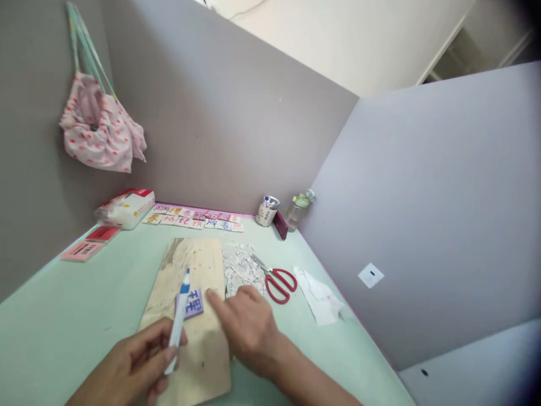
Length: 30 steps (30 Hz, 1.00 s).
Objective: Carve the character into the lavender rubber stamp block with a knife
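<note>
My left hand grips a white marker pen with a blue band and a blue tip. It slants upward in front of a small purple tile bearing a dark blue written character. The tile lies on a pale wooden board with a rough, marked surface. My right hand holds nothing; its index finger reaches out near the tile's right side, over the board, while the other fingers are curled. Whether that fingertip touches the board, I cannot tell. The marker hides part of the tile's left side.
White paper scraps and red-handled scissors lie right of the board, with a crumpled tissue beyond. Several character cards, a tissue pack, a pen tin and a glass jar line the back.
</note>
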Each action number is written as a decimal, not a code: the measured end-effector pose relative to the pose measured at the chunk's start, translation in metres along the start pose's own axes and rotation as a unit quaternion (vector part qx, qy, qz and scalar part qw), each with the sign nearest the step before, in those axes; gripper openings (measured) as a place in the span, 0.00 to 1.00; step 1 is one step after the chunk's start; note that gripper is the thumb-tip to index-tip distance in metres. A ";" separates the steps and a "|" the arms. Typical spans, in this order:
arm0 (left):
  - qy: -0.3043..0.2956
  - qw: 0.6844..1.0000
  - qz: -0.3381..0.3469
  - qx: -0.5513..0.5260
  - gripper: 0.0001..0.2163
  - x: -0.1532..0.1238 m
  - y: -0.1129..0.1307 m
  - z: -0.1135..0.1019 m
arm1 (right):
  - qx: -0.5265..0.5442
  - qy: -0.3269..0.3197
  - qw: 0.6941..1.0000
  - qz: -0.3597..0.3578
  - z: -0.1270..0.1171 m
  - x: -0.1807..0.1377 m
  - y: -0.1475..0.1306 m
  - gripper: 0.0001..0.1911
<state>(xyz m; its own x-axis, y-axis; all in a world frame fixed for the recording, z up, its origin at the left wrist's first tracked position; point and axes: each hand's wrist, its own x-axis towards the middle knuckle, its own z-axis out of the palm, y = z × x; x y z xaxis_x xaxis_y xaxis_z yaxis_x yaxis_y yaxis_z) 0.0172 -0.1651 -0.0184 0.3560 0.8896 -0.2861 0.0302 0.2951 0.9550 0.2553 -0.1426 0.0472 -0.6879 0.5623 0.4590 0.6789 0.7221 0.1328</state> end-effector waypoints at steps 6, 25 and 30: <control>0.088 0.994 0.056 0.008 0.23 -0.009 0.022 -0.025 | -0.004 -0.106 0.987 0.120 0.004 -0.008 0.031 0.10; -0.033 0.991 0.077 0.101 0.26 -0.013 0.015 0.005 | 0.553 0.090 0.748 0.357 -0.011 0.010 0.017 0.13; -0.049 0.978 0.109 0.170 0.25 -0.014 0.019 0.004 | 0.634 0.120 0.663 0.379 -0.005 0.010 0.013 0.20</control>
<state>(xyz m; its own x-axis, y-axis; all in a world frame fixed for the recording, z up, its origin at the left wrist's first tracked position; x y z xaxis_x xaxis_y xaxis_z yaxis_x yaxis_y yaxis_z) 0.0165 -0.1732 0.0040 0.4766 0.8755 -0.0796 0.2469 -0.0464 0.9679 0.2581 -0.1297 0.0585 -0.1083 0.9870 0.1188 -0.0597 0.1128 -0.9918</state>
